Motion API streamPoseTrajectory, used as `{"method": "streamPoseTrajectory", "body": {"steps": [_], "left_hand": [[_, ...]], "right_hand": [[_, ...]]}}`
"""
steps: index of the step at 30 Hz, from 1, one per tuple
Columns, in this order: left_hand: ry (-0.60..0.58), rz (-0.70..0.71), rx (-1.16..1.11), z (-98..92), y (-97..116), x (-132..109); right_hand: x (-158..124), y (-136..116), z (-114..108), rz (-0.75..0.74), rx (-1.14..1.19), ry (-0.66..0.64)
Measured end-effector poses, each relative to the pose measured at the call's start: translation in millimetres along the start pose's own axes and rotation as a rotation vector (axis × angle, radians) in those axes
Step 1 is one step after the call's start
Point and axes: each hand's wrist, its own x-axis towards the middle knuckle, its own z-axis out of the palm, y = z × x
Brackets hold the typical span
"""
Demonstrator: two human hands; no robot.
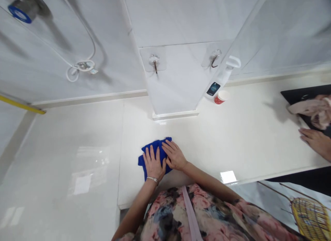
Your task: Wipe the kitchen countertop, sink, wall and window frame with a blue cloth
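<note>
The cloth [161, 153] lies rumpled on the counter [245, 130], nearer its front edge than its back edge. The left hand [154, 165] lies flat on it, fingers spread; the right hand [176, 157] covers its right side, fingers only slightly parted. Uneven pressure could bunch the folds; a wide sweep toward the back edge could tip the cup [221, 96].

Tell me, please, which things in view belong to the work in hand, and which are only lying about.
In the work:
blue cloth
left hand, spread on the cloth
right hand, also on the cloth
countertop, under the cloth

Apparently not in use:
white bottle
paper cup, beside the bottle
hanging white cable
</note>
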Motion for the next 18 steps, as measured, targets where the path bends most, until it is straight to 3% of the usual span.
{"method": "streamPoseTrajectory", "body": {"steps": [3,6,11,14,18], "left_hand": [[-0.069,0.042,-0.006,0.2,15.6,21.6],[-0.123,0.108,-0.034,3.5,23.2,60.2],[-0.107,0.118,-0.063,12.5,33.8,121.0],[-0.095,0.088,-0.075,16.6,40.3,144.7],[-0.088,0.082,-0.069,21.3,44.2,159.0]], "right_hand": [[-18.9,5.4,-7.6,0.112,-0.038,0.1],[-24.0,14.7,-12.7,0.247,-0.079,0.189],[-35.4,29.0,-17.1,0.431,-0.087,0.316],[-54.6,33.2,-19.0,0.439,-0.076,0.333],[-63.6,36.7,-24.0,0.402,-0.051,0.334]]}}
